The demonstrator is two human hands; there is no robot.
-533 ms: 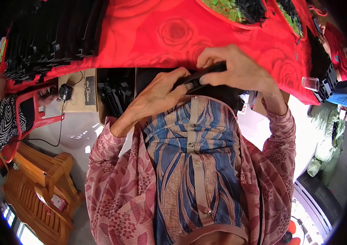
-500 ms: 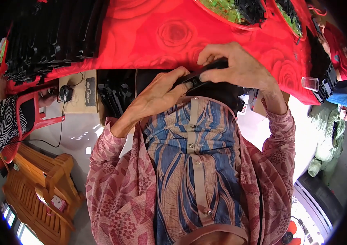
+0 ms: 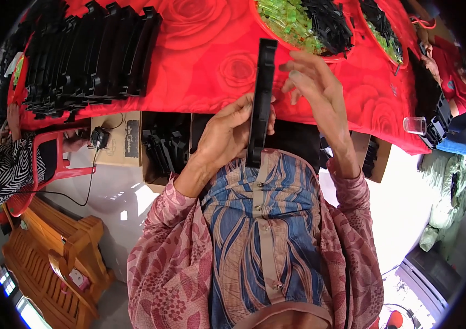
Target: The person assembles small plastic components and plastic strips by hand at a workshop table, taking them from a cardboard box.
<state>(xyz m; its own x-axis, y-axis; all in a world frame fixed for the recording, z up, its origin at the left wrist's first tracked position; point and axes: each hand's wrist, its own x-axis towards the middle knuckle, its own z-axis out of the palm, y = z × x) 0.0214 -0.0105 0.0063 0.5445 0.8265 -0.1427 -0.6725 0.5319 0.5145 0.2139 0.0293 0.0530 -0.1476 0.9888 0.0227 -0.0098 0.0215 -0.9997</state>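
My left hand (image 3: 228, 129) grips a long black plastic part (image 3: 263, 98), held lengthwise away from me at the table's near edge. The thumb lies on its near side and fingertips show on the far side. Just right of the part's upper end is my right hand (image 3: 320, 93), off the part, fingers spread and slightly curled, with nothing seen in them. Beyond it stands a red-rimmed basin (image 3: 276, 34) holding green translucent pieces (image 3: 290, 24) and small black pieces (image 3: 329, 24). A row of similar long black parts (image 3: 93, 60) is stacked on the table to the left.
The table has a red rose-patterned cloth (image 3: 200, 71). Below it are cardboard boxes (image 3: 113, 143), one with black parts (image 3: 164, 148). A second basin (image 3: 383, 33) and a clear cup (image 3: 414, 125) are at right. A red chair (image 3: 63, 164) and wooden bench (image 3: 52, 263) stand left; a person in red (image 3: 455, 71) sits right.
The black part has swung from slanting low between both hands to pointing away from me. My right hand has let go of it and opened. The view has shifted slightly.
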